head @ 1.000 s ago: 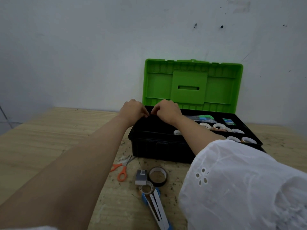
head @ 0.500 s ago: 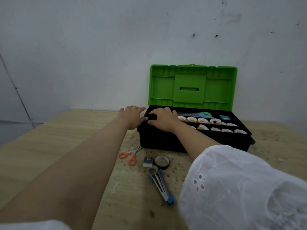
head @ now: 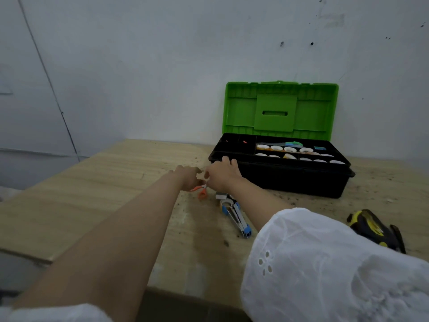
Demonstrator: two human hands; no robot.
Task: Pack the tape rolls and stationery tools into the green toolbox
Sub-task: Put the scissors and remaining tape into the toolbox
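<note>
The green toolbox stands open at the back right, its lid [head: 278,108] upright against the wall and its black base [head: 290,180] on the table. Several tape rolls [head: 290,150] lie in its top tray. Orange scissors [head: 201,193] lie on the table in front of the box's left corner. My left hand [head: 188,178] is right over their handles with the fingers bent down; a grip does not show. My right hand [head: 221,176] hovers beside it over the blades, fingers loosely spread. A blue and white tape dispenser [head: 235,213] lies just below my right hand.
A small grey block [head: 220,195] sits at the dispenser's top end. A yellow and black tool [head: 371,226] lies near the right front of the wooden table [head: 104,194]. The table's front edge is close to me, and a pale wall stands behind the box.
Both hands left the toolbox's left rim and came down to the table at the scissors. The camera pulled back, so the yellow and black tool is now in view.
</note>
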